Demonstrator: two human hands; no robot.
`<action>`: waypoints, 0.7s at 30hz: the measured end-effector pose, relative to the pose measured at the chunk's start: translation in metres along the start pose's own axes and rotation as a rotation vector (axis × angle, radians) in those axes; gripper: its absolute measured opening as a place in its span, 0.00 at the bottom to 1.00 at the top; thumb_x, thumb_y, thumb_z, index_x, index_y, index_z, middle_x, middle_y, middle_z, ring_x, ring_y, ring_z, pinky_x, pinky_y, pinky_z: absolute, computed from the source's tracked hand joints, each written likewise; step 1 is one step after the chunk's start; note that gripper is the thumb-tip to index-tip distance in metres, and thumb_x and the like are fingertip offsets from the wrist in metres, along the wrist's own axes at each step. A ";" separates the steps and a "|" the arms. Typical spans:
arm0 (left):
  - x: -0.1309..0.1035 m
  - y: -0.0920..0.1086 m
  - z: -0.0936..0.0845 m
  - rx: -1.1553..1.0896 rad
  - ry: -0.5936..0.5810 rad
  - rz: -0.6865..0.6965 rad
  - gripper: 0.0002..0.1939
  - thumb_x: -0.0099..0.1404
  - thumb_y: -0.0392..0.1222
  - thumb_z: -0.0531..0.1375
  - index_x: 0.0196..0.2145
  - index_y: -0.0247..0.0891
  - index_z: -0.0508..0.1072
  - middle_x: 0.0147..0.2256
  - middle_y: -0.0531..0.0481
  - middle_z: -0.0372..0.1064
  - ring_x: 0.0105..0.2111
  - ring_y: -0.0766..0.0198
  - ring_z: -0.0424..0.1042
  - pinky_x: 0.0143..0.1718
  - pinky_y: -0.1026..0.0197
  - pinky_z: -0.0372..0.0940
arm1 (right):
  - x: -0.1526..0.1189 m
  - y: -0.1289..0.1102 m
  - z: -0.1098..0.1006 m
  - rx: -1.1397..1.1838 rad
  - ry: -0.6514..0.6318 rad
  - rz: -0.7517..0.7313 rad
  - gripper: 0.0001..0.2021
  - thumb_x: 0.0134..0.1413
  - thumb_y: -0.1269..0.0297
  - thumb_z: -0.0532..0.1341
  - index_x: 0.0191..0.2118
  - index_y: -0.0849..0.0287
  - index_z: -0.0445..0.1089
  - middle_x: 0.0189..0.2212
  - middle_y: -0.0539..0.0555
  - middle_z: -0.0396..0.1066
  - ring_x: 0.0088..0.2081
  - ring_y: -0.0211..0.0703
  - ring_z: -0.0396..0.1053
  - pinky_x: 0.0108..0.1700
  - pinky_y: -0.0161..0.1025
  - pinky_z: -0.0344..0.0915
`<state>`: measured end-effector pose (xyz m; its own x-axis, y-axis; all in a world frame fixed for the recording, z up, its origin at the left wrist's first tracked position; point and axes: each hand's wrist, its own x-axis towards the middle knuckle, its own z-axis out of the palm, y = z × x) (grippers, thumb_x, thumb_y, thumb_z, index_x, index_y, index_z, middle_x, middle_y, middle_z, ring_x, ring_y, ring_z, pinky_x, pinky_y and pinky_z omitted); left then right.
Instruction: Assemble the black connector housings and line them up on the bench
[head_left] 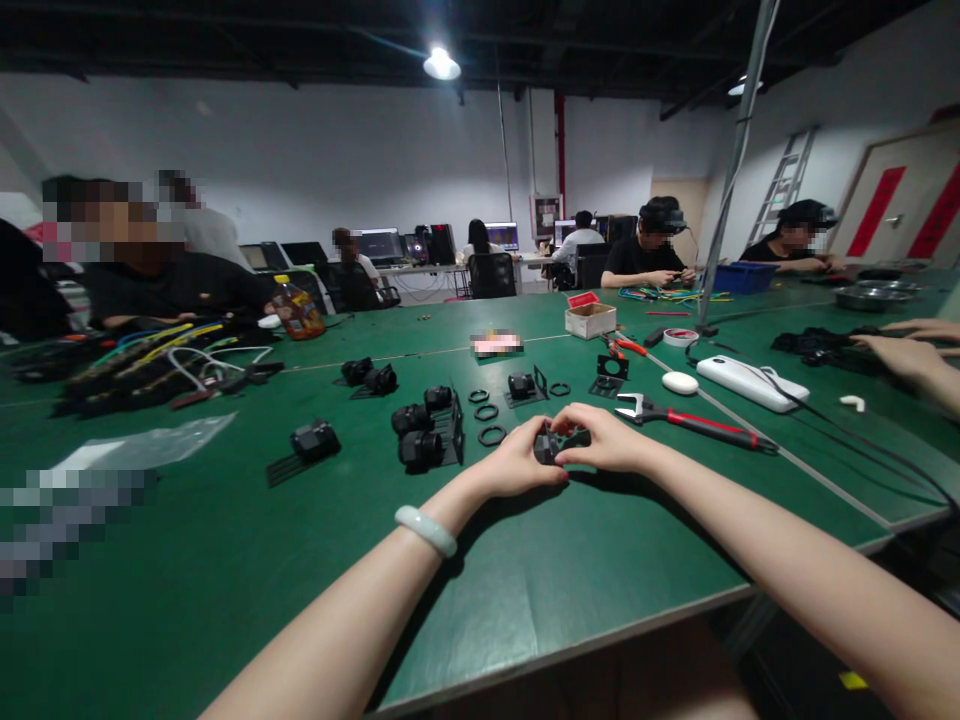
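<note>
My left hand (523, 462), below a pale green bangle, closes around a small black faceted plastic fitting (547, 447). The fingers of my right hand (602, 440) pinch the same fitting from the other side, covering much of it. Just beyond my hands lie several loose black rings (487, 411) and a similar fitting (519, 386) on a slotted bracket. To the left is a cluster of black round-mouthed fittings (420, 450) on brackets. Another bracketed fitting (315, 439) sits farther left. A bare black bracket (609, 375) stands beyond my right hand.
An adjustable wrench (697, 420) with red-and-black handle lies beside my right forearm. Nearby are a white power bank (752, 383), a white oval object (679, 382), orange-handled pliers (626, 346) and a small box (590, 319). Co-workers sit around the green table (480, 610); bundled cables (150, 365) lie left.
</note>
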<state>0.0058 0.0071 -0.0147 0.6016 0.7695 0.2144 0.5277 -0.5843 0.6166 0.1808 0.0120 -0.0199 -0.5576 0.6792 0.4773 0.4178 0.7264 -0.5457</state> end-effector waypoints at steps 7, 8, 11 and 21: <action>-0.001 -0.002 0.001 0.005 0.007 -0.013 0.28 0.42 0.45 0.59 0.42 0.37 0.58 0.38 0.49 0.60 0.37 0.62 0.61 0.37 0.62 0.58 | -0.001 0.002 0.001 -0.013 -0.008 -0.002 0.13 0.38 0.63 0.60 0.34 0.61 0.64 0.30 0.53 0.64 0.33 0.37 0.61 0.35 0.35 0.58; -0.001 -0.002 0.002 0.006 0.008 -0.017 0.28 0.42 0.45 0.59 0.42 0.37 0.58 0.37 0.49 0.60 0.37 0.62 0.61 0.37 0.62 0.58 | -0.001 0.002 0.001 -0.014 -0.012 -0.001 0.13 0.38 0.63 0.59 0.34 0.61 0.65 0.30 0.53 0.64 0.33 0.37 0.61 0.35 0.35 0.58; -0.001 -0.003 0.002 0.008 0.007 -0.019 0.28 0.42 0.45 0.60 0.42 0.37 0.58 0.36 0.50 0.60 0.36 0.63 0.61 0.36 0.62 0.58 | 0.000 0.001 0.001 -0.026 -0.017 0.001 0.12 0.39 0.63 0.59 0.34 0.61 0.65 0.30 0.53 0.64 0.33 0.37 0.61 0.35 0.35 0.58; 0.000 0.000 0.000 -0.018 -0.012 0.000 0.26 0.43 0.43 0.59 0.41 0.36 0.59 0.35 0.50 0.60 0.34 0.64 0.61 0.34 0.63 0.58 | -0.001 -0.002 -0.001 -0.051 -0.037 0.016 0.11 0.43 0.61 0.56 0.33 0.62 0.66 0.31 0.54 0.65 0.34 0.38 0.61 0.36 0.35 0.57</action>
<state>0.0061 0.0069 -0.0150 0.6089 0.7664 0.2048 0.5174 -0.5793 0.6299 0.1809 0.0102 -0.0184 -0.5765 0.6869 0.4424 0.4621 0.7207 -0.5168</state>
